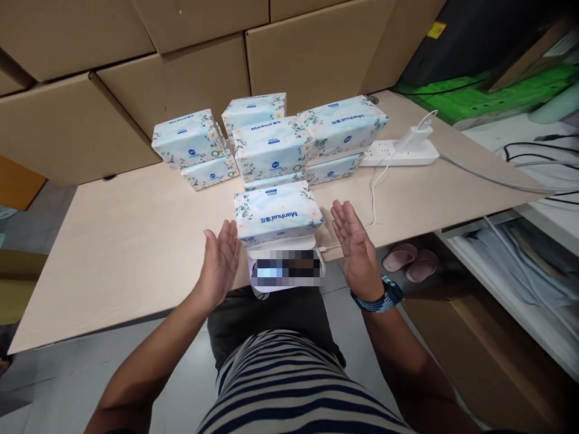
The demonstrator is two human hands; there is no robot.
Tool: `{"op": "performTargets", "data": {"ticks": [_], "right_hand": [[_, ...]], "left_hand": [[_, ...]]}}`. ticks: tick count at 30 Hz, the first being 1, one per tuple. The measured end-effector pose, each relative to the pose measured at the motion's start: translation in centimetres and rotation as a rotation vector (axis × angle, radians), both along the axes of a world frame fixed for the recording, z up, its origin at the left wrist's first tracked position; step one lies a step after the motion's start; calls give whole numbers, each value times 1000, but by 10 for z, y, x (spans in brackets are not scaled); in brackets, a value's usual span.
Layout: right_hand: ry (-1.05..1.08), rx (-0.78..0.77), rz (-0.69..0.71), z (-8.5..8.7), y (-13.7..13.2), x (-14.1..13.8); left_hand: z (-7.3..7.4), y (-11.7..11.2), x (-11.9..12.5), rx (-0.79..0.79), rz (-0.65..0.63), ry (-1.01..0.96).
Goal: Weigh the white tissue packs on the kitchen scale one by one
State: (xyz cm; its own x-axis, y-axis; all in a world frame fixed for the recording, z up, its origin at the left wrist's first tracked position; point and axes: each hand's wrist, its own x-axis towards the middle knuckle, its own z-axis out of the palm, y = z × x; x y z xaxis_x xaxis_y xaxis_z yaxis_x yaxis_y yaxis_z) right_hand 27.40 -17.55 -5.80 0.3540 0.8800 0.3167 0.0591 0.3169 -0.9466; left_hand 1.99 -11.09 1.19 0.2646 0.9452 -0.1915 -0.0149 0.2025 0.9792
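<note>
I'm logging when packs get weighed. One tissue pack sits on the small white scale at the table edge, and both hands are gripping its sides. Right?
Not quite. The head view shows the left hand and right hand open, palms facing the tissue pack, with gaps either side. The pack does sit on the white scale at the table edge.

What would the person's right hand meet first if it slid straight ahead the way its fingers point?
Probably the white charger cable lying on the table just beyond the right hand; depth is uncertain.
</note>
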Motion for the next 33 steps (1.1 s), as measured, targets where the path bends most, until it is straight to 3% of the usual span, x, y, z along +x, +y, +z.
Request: {"op": "performTargets", "data": {"ticks": [5, 11, 25, 29, 33], "right_hand": [[21, -12, -50, -1, -1, 2], [39, -20, -100, 1, -1, 1], [97, -35, -122, 4, 2, 2], [101, -39, -141, 6, 3, 1], [114, -58, -165, 10, 7, -6]], "left_hand": [[3, 23, -17, 70, 198, 51], [12, 31, -30, 120, 318, 39], [19, 36, -62, 197, 386, 55], [14, 32, -57, 194, 413, 59], [-3, 19, -30, 221, 417, 69]]}}
